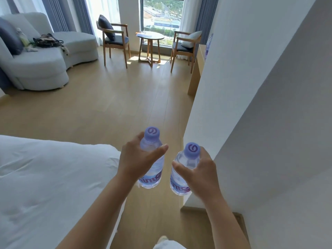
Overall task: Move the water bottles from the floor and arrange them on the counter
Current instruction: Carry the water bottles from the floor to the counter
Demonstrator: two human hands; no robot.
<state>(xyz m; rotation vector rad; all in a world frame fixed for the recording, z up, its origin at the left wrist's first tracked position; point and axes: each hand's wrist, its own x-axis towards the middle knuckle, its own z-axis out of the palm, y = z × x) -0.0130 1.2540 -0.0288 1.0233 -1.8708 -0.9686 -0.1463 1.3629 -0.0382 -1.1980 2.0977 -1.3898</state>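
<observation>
Water bottles: two, purple caps, lower centre of frame, off the floor, held upright.
Left hand: fingers wrapped round left bottle.
Right hand: fingers wrapped round right bottle.
Progress: lifted, not placed; carry and arranging remain, I judge.
Counter: wooden ledge right of centre, possibly it; cannot tell.
Room: wood floor, bed lower left, sofa upper left.

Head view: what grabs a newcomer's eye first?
Two purple-capped water bottles held upright and apart at bottom centre: the left hand grips the left bottle, the right hand the right bottle, over the wood floor. A white bed fills the lower left; a round table stands between two chairs at the bright window.
</observation>
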